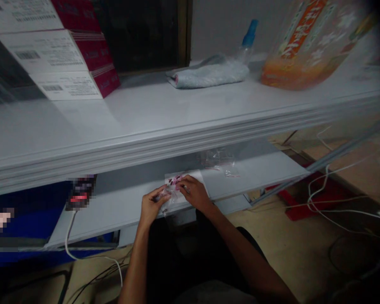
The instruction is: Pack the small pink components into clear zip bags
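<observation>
My left hand (151, 207) and my right hand (193, 193) meet over a small clear plastic bag (177, 185) holding small pink and magenta pieces. Both hands pinch the bag from either side, and their fingers hide part of it. A white sheet or card (196, 179) lies under the bag's far edge. Farther right on the white pull-out shelf (114, 213), a second crumpled clear plastic bag (218, 160) lies beyond my right hand.
Above the pull-out shelf runs a white shelf edge (145, 143) carrying stacked labelled red-and-white boxes (60, 50), a plastic-wrapped grey cloth (209, 74), a blue-capped spray bottle (248, 38) and an orange package (304, 44). A pixelated device (80, 193) trails a white cable.
</observation>
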A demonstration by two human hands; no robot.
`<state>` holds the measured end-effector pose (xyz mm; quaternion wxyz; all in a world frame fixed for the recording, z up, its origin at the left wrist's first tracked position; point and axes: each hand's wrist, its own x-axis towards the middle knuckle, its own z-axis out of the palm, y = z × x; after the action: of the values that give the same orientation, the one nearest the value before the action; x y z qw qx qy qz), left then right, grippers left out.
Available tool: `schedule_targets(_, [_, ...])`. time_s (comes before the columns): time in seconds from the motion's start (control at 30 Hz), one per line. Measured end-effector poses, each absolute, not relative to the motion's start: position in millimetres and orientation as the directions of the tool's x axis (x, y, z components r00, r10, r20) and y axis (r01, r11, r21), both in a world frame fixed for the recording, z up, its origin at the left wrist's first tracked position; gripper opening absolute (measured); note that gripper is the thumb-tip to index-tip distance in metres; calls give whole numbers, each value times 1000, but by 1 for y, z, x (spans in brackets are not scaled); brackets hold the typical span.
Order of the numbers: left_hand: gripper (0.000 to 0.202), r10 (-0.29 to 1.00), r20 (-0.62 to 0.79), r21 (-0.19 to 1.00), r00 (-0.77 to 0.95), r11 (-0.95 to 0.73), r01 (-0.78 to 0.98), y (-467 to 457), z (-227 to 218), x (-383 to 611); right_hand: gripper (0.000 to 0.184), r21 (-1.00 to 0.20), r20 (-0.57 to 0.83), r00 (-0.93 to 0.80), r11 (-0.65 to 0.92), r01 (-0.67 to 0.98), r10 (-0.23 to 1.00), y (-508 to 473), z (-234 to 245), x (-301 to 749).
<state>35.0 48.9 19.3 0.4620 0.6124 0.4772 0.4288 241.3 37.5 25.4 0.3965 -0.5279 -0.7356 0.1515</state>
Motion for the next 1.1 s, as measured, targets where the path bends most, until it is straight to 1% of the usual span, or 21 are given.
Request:
schedule_targets(0.07, [48, 982, 95, 974, 166, -127, 190, 49, 18, 35, 12, -543, 387, -182, 383, 747, 904, 40, 23, 240])
schedule_targets(0.13, [47, 979, 110, 970, 174, -144, 196, 48, 18, 35, 13, -468, 363, -214, 376, 800, 907, 40, 22, 236])
schedule_targets(0.2, [47, 977, 114, 969, 180, -150, 196, 48, 17, 35, 12, -427, 351, -223, 368, 826, 909, 40, 20, 231])
schedule_targets(0.3, [46, 978, 116, 969, 176, -150, 195, 47, 15, 36, 12, -414, 348, -229, 368, 832, 909, 39, 15, 226])
schedule_targets(0.37, [45, 978, 115, 969, 175, -149, 195, 46, 15, 36, 13, -435, 365, -230, 384, 814, 902, 40, 13, 225])
schedule_targets(0.43, [46, 977, 117, 967, 178, -153, 203, 46, 14, 36, 13, -505, 406, -207, 408, 760, 890, 41, 12, 226])
schedule_targets(0.53, [45, 978, 119, 961, 172, -157, 228, 47, 14, 36, 12, -687, 467, -100, 432, 585, 879, 43, 15, 230])
schedule_targets(0.6, [45, 977, 118, 959, 179, -159, 234, 48, 13, 36, 10, -779, 465, -62, 442, 444, 883, 45, 18, 232])
schedule_targets(0.67, [46, 973, 122, 960, 197, -166, 226, 49, 13, 36, 9, -820, 446, -105, 453, 350, 889, 45, 20, 232])
schedule_targets(0.73, [47, 969, 128, 960, 210, -174, 219, 49, 13, 36, 8, -835, 425, -171, 458, 306, 889, 46, 19, 229])
schedule_targets(0.83, [45, 968, 126, 961, 217, -174, 216, 49, 16, 37, 7, -847, 404, -222, 454, 276, 887, 48, 17, 226])
schedule_targets(0.93, [42, 974, 121, 967, 193, -160, 200, 49, 17, 38, 14, -832, 437, -198, 478, 281, 877, 51, 18, 226])
schedule_targets(1.03, [42, 986, 117, 980, 122, -134, 146, 50, 14, 39, 20, -798, 462, -84, 455, 395, 883, 48, 23, 227])
schedule_targets(1.1, [45, 992, 128, 988, 18, -129, 81, 52, 11, 39, 22, -752, 467, -41, 421, 508, 883, 39, 25, 223])
